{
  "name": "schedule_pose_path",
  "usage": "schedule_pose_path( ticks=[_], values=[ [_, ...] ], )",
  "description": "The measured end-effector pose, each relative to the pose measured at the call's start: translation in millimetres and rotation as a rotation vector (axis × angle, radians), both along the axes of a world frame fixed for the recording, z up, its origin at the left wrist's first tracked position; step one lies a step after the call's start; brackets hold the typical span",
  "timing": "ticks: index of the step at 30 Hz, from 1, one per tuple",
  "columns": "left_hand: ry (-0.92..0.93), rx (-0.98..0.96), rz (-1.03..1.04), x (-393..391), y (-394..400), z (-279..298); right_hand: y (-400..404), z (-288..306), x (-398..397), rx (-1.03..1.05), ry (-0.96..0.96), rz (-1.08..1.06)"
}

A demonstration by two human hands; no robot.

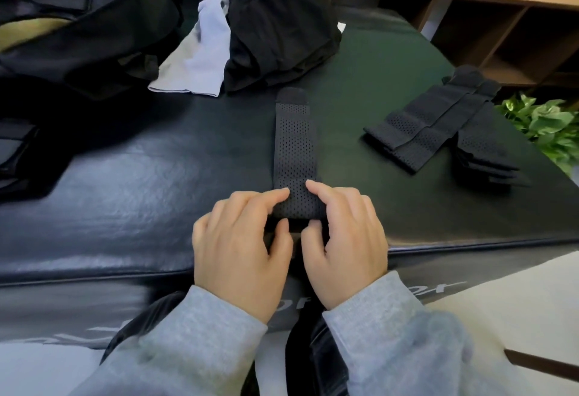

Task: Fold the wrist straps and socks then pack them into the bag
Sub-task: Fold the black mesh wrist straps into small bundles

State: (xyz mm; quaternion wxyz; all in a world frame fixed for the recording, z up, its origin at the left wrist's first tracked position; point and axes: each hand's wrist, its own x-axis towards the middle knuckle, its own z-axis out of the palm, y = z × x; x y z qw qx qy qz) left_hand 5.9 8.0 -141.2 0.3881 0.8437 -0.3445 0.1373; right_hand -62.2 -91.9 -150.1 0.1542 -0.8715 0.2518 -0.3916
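**Two hands rolling the near end of one wrist strap**

Head view: we are working on a single perforated black wrist strap (294, 151) lying lengthwise on the black padded mat (125, 182), its far end pointing away from us. Our left hand (241, 245) and right hand (347, 239) are both pinching the near end, index fingers on top and thumbs tucked beneath, fingers curled close together, turning the end over into a first fold. A stack of other straps (438, 123) is sitting well apart to the right. A pale sock (200, 60) is lying beside a heap of black cloth (275, 29) at the far side. The bag (69, 38) is resting open at far left.

Risk, as we are judging it: the mesh is looking springy, so the fold may be popping open if either pinch loosens. Uneven pressure between the hands could be skewing the roll sideways. The far tab, if hook-and-loop, may be snagging the mesh early.
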Motion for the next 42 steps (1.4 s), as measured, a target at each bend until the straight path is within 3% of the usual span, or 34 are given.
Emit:
schedule_pose_path(
  ticks=[15, 21, 28, 35, 42],
  values=[
    [0.036, -0.154, -0.054, -0.7, -0.6, -0.6, -1.3, -0.3, -3.2, 0.078, -0.110, 0.075],
    [0.088, -0.264, -0.002, -4.3, -2.2, -2.3, 2.1, -1.1, -5.8, 0.269, -0.212, 0.070],
    [0.110, -0.309, -0.028, -2.6, -1.8, 1.1, 1.4, -0.7, -6.6, 0.266, -0.246, 0.107],
    [-0.051, -0.055, 0.016, 0.2, 0.4, -4.4, 0.7, -1.8, -1.1, 0.041, -0.104, 0.058],
    [-0.038, -0.001, 0.054, -0.4, -2.5, -6.9, 1.1, -0.9, 0.9, -0.014, 0.007, 0.031]
  ],
)
